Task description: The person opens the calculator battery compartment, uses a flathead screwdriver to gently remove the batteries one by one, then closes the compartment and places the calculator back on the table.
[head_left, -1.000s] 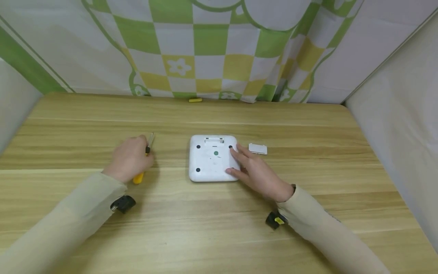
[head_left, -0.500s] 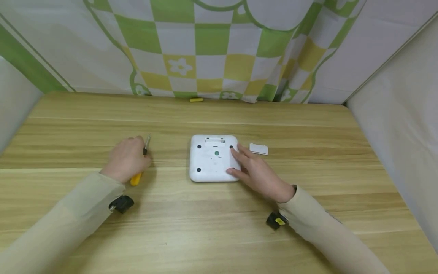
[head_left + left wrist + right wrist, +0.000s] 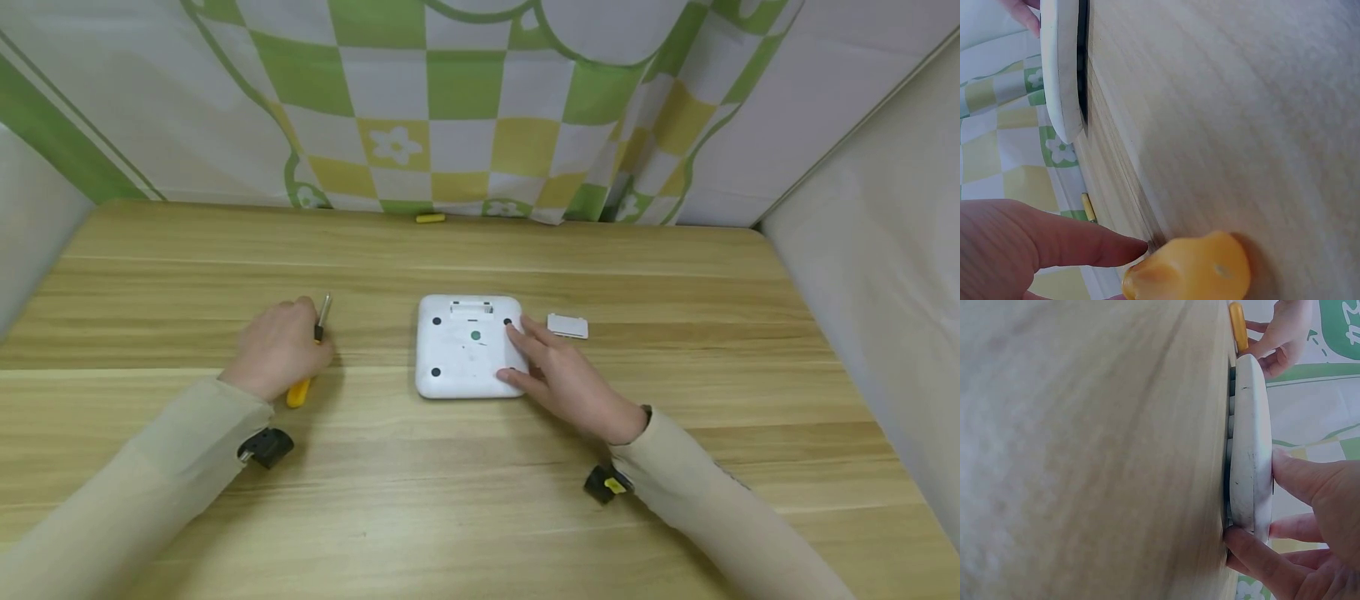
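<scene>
A white calculator [image 3: 467,354] lies face down on the table, its small battery compartment [image 3: 471,309] uncovered near the far edge. Key-like blocks show under its side in the right wrist view. My right hand [image 3: 566,379] holds its right edge, with thumb and a finger on the back and other fingers at the side. To the left, my left hand [image 3: 277,348] grips a screwdriver with a yellow handle [image 3: 298,392]; its metal tip points away from me. In the left wrist view the thumb is beside the handle end [image 3: 1200,269]. A white battery cover [image 3: 567,326] lies just right of the calculator.
The wood-grain table [image 3: 480,500] reaches back to a green, white and yellow checked curtain [image 3: 461,83]. A small yellow stick-like piece [image 3: 431,218] lies at the far table edge. Pale walls or cloth stand at both sides.
My left hand has shifted slightly left with the screwdriver, then stayed nearly still. The right hand and the calculator keep their places.
</scene>
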### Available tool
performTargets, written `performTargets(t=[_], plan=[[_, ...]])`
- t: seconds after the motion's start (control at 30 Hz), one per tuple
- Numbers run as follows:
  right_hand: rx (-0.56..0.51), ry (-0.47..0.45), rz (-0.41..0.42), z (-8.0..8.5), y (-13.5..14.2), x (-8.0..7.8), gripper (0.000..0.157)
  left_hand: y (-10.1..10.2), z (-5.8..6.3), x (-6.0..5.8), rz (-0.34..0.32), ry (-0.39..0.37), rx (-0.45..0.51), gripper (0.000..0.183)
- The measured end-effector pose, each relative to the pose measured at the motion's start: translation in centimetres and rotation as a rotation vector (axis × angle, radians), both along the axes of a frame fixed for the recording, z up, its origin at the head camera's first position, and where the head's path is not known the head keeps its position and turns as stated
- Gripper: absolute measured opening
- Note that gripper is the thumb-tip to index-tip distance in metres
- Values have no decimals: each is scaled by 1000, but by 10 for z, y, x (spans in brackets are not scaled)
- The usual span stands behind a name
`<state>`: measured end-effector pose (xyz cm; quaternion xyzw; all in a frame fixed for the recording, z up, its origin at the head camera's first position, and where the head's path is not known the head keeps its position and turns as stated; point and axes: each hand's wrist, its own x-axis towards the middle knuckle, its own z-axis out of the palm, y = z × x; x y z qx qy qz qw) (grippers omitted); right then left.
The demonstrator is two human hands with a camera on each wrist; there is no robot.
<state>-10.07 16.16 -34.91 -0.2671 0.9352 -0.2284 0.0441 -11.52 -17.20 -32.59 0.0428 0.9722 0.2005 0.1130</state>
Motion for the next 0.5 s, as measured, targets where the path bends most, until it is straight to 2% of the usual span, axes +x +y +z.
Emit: performTargets(t=[0.27,0.5], plan=[[-3,1,3,-1,0,0,62,0,2,1,-1,-44,4,24],[6,5,1,-2,0,-1,63,0,3,2,-7,-49,-12,26]])
